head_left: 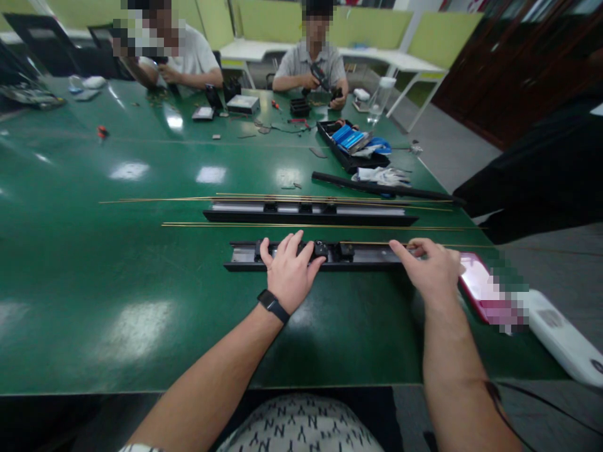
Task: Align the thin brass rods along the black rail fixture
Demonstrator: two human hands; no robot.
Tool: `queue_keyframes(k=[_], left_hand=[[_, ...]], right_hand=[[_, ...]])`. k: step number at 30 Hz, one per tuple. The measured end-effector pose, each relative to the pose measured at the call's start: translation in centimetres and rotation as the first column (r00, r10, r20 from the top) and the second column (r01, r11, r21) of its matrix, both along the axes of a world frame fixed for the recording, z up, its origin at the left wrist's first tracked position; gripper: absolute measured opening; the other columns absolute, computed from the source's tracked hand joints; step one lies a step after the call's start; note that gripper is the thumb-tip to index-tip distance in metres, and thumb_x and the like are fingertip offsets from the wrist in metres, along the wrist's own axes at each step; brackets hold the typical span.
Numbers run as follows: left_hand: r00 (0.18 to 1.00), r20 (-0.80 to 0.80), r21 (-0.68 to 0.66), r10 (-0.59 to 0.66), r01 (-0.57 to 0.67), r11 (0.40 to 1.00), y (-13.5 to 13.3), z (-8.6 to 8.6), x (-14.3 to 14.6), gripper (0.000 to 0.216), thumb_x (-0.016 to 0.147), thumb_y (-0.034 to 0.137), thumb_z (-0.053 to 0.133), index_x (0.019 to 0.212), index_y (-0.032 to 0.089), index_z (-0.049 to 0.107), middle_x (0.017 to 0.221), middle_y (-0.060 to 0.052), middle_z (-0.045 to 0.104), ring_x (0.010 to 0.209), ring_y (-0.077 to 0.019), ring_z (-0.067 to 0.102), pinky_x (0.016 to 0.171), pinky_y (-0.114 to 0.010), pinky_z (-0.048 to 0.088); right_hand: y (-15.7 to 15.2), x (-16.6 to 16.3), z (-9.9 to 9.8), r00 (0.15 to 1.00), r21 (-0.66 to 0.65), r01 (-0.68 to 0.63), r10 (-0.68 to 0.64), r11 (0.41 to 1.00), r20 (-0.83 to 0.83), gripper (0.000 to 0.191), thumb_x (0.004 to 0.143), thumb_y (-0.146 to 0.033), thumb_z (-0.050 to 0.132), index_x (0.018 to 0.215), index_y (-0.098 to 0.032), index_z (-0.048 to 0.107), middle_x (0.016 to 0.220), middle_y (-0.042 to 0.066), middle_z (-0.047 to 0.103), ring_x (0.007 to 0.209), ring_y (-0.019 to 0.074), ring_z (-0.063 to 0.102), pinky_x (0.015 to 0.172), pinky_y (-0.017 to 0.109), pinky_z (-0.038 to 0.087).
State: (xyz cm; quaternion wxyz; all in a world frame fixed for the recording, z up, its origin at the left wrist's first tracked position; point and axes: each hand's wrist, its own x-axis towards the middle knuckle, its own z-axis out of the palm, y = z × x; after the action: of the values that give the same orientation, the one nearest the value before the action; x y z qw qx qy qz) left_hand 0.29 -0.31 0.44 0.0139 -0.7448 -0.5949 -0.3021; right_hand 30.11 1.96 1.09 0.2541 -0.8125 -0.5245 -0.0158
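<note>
A black rail with a pale inner channel lies lengthwise on the table before me. My left hand, wearing a black wristband, reaches over it with bent fingers. Its thumb and forefinger grip a small black block in the channel. Another black block sits just to the right, apart from the fingers. My right hand is closed in a pinch at the rail's right end, on a thin brass rod. The rod runs left along the rail's far edge to the right-hand block. My left palm hides part of the channel.
Behind lies a second black rail, with several brass rods around it. Farther back are a black tube, gloves and a black tray. A pink-edged phone and a white device lie right. Two people sit opposite.
</note>
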Motion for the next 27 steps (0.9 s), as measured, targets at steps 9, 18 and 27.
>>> queue_keyframes(k=[9,18,27], left_hand=[[1.000,-0.005,0.001,-0.007,0.007,1.000,0.1,0.1,0.0,0.030,0.099,0.048,0.056,0.119,0.030,0.071,0.147,-0.010,0.061,0.134,-0.0303,0.056,0.122,-0.066,0.010],[1.000,0.001,0.006,-0.005,0.005,1.000,0.1,-0.2,-0.1,0.030,0.098,0.048,0.058,0.119,0.031,0.071,0.147,-0.009,0.061,0.133,-0.0305,0.056,0.122,-0.067,0.010],[1.000,0.008,0.008,-0.009,0.009,1.000,0.0,-0.1,-0.1,0.029,0.099,0.048,0.056,0.118,0.032,0.071,0.146,-0.008,0.061,0.133,-0.0299,0.056,0.121,-0.067,0.013]], right_hand=[[0.1,1.2,0.0,0.999,-0.013,0.021,-0.021,1.000,-0.033,0.045,0.076,-0.071,0.069,0.085,-0.026,0.069,0.088,0.011,0.069,0.103,0.0384,0.049,0.090,0.055,0.032],[0.1,2.6,0.3,0.997,-0.033,0.067,-0.065,0.997,0.045,0.048,0.080,-0.073,0.064,0.088,-0.025,0.069,0.089,0.018,0.067,0.097,0.0388,0.048,0.081,0.053,0.028],[1.2,0.4,1.9,0.992,0.033,0.101,-0.103,0.994,0.072,0.053,0.080,-0.077,0.059,0.082,-0.025,0.069,0.080,0.012,0.068,0.093,0.0378,0.052,0.082,0.051,0.036]])
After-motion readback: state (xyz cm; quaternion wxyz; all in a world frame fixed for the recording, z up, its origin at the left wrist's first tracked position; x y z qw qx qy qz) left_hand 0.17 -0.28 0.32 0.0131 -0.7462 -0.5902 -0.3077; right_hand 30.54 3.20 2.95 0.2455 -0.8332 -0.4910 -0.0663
